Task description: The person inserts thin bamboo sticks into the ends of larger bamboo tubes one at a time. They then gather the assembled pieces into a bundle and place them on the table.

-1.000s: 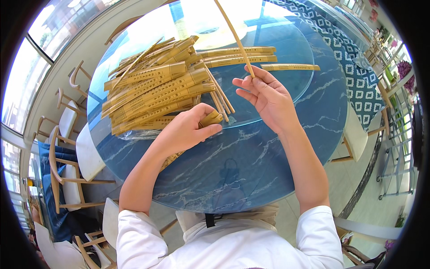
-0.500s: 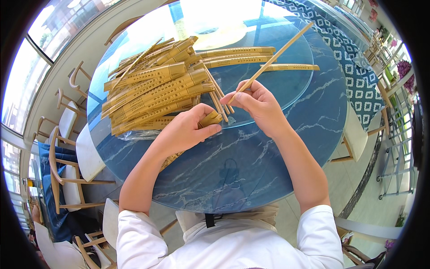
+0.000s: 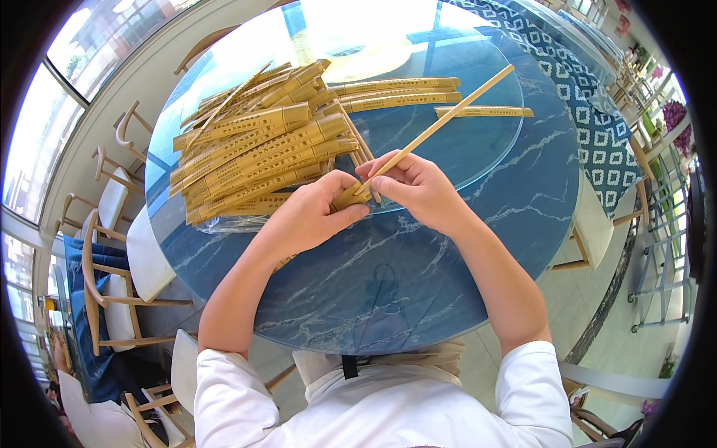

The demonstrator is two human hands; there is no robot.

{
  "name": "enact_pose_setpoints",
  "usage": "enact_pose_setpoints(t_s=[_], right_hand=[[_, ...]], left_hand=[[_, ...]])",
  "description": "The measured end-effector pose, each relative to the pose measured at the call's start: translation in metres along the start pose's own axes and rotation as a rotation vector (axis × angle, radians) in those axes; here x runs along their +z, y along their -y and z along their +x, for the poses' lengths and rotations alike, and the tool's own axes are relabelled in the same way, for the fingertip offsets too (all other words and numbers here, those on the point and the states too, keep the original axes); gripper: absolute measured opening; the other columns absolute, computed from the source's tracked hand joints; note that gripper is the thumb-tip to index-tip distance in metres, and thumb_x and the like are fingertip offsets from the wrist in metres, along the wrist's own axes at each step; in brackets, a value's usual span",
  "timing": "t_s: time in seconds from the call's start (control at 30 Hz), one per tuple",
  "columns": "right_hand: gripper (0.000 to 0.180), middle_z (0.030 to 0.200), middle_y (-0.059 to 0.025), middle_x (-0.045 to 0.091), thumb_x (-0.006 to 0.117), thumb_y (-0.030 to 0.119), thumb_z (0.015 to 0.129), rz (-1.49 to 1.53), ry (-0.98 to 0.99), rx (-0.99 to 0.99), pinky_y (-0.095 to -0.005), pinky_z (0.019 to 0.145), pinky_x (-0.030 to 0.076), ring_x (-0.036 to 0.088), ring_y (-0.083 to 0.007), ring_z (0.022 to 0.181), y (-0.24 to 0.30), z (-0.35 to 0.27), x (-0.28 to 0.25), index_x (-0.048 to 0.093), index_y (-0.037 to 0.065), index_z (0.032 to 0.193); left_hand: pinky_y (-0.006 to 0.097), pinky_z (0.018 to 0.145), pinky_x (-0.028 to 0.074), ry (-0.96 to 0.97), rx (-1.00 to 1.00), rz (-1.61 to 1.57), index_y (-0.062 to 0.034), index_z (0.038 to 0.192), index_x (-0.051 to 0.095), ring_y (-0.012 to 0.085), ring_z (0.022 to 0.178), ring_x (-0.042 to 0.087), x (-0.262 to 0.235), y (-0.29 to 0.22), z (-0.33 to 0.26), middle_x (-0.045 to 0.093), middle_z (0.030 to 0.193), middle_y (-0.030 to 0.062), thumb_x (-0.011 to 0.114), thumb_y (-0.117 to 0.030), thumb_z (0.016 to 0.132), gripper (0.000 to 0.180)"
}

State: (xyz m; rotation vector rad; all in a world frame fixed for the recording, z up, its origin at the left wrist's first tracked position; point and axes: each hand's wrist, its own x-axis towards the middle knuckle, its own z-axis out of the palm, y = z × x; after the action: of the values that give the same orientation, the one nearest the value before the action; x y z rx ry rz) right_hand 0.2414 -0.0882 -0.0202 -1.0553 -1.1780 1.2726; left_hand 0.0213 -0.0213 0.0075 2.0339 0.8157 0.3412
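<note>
My left hand [image 3: 310, 216] is closed around a gold paper chopstick sleeve [image 3: 348, 197], its end poking out past the thumb. Between thumb and fingertips, my right hand [image 3: 409, 187] pinches a light wooden chopstick [image 3: 455, 110] that slants up to the far right. The chopstick's near end is at the mouth of the sleeve; how far inside it reaches cannot be seen. Left of my hands lies a large heap of gold printed chopstick sleeves [image 3: 258, 145]. Several loose wooden chopsticks [image 3: 358, 146] lie just beyond my hands, by the heap's right edge.
A round blue marbled table [image 3: 448, 284] carries a glass turntable [image 3: 489, 160]. More filled-looking sleeves [image 3: 403, 100] and a single sleeve [image 3: 485, 112] lie on the far side. Clear plastic wrap [image 3: 231, 224] shows under the heap. Chairs [image 3: 112, 299] stand around the left side.
My right hand has moved left and nearer with the chopstick, bringing its lower end to the sleeve in my left hand. The left hand has stayed almost still.
</note>
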Motion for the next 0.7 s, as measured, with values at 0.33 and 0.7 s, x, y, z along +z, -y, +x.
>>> enact_pose_setpoints(t_s=[0.33,0.7], right_hand=[[0.029,0.111,-0.0094,0.074,0.069,0.017,0.103,-0.066,0.064,0.0,-0.0314,0.092,0.06,0.071,-0.015,0.103,0.007,-0.003,-0.002,0.064,-0.001,0.125],[0.047,0.101,-0.016,0.074,0.054,0.027,0.113,0.116,-0.601,-0.506,-0.0321,0.075,0.065,0.076,-0.0212,0.08,0.036,0.004,-0.056,0.036,0.001,0.147]], left_hand=[[0.033,0.074,0.054,-0.034,0.071,-0.11,-0.003,0.118,0.062,0.02,0.08,0.068,0.009,0.007,0.001,0.073,0.093,0.0131,0.076,-0.026,0.1,0.033],[0.036,0.072,0.055,-0.046,0.069,0.063,-0.0025,0.116,0.06,0.0262,0.078,0.069,0.006,-0.002,-0.002,0.073,0.092,0.0157,0.075,-0.027,0.101,0.033]])
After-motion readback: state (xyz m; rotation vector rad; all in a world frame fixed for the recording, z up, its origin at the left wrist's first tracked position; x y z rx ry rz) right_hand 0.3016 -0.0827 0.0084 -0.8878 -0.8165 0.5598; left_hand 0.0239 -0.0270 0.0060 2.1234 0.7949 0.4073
